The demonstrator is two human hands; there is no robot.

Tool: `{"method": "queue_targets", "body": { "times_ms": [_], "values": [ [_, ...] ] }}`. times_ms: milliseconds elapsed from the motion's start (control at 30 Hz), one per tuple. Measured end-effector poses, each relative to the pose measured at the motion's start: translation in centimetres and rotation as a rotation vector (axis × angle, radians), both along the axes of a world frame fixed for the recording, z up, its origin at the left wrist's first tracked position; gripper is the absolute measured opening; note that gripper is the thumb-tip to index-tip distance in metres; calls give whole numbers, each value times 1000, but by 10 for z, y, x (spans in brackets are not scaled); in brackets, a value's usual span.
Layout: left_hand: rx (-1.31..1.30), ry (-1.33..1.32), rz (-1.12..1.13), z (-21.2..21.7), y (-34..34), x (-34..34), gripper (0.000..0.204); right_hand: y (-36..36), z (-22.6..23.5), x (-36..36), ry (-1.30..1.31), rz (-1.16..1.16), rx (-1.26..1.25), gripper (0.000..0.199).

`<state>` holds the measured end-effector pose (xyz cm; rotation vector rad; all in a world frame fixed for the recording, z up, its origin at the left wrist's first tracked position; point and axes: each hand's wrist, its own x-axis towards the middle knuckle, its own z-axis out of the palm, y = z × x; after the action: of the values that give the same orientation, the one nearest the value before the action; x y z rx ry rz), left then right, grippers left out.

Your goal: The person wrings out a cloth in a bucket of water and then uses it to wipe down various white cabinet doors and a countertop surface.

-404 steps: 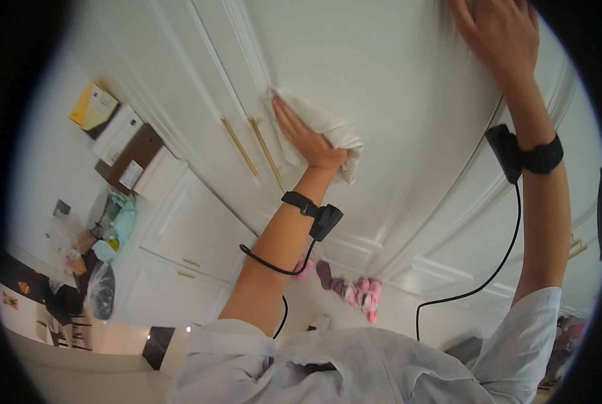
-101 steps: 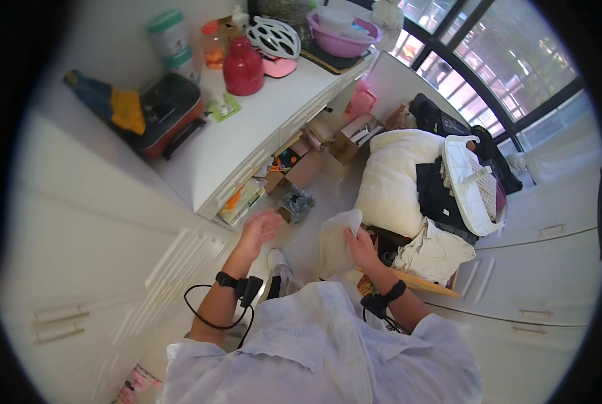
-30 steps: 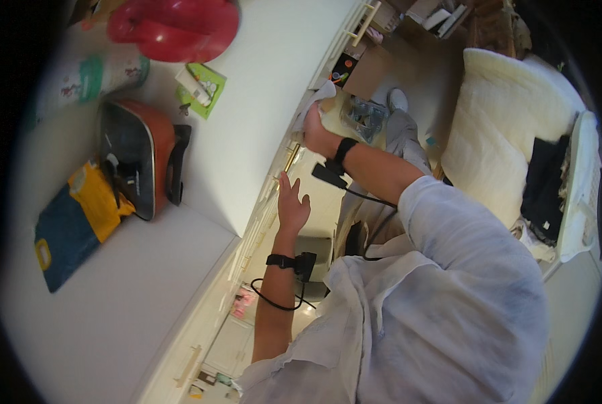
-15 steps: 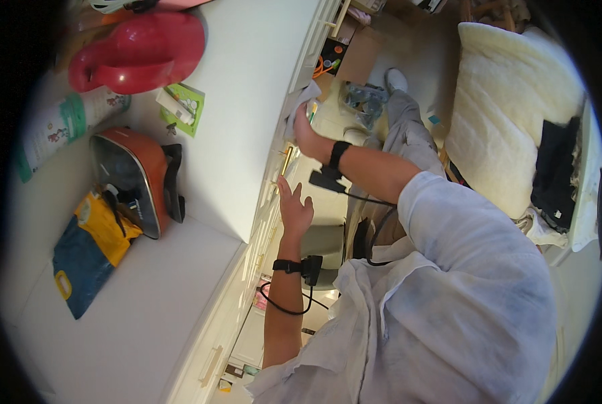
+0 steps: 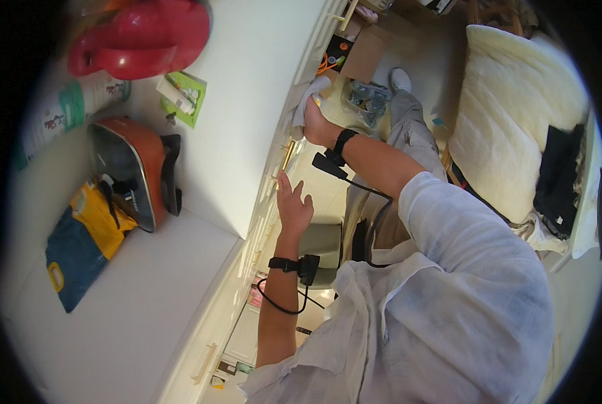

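Observation:
A pale grey-white cloth [image 5: 306,99] is bunched under my right hand [image 5: 320,126], which presses it against the upright front of the white cabinet. The fingers curl around the cloth and are partly hidden by it. My left hand [image 5: 295,205] has its fingers apart and holds nothing. Its longest fingertip reaches the cabinet front, close beside the lower end of a gold bar handle [image 5: 288,156]. Both wrists carry black straps with small devices and cables.
On the white cabinet top [image 5: 247,81] are a red plastic object [image 5: 146,40], a green packet [image 5: 188,101], an orange case with a dark window [image 5: 142,168] and a blue-yellow bag [image 5: 78,262]. A clear bin [image 5: 368,101] stands on the floor; a cream blanket [image 5: 510,114] lies at right.
My right hand and the cloth have slid a little farther along the cabinet front, away from the gold handle. My left hand stays near the handle. The whole view has shifted slightly.

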<state>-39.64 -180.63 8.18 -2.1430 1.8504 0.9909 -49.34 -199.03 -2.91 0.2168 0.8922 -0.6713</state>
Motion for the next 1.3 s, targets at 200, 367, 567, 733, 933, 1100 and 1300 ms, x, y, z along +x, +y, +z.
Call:
{"method": "queue_targets", "body": {
  "times_ms": [200,367,567,733,933,1100,1300],
  "values": [
    [5,149,99,3,-7,1,37,61,-3,32,-222,-6,173,53],
    [-20,314,596,27,-7,8,45,81,26,28,-436,217,226,31],
    [-114,404,874,20,74,5,44,100,22,45,-492,225,198,31],
    [-138,555,1157,7,146,-12,45,130,41,73,-467,203,401,24],
    [-110,624,1314,19,171,-23,43,172,53,104,-553,-39,400,40],
    [-110,684,1350,12,192,-18,43,169,90,102,-492,86,388,26],
    [-176,754,1359,6,192,-15,43,127,117,62,-363,130,313,24]
  ]
}}
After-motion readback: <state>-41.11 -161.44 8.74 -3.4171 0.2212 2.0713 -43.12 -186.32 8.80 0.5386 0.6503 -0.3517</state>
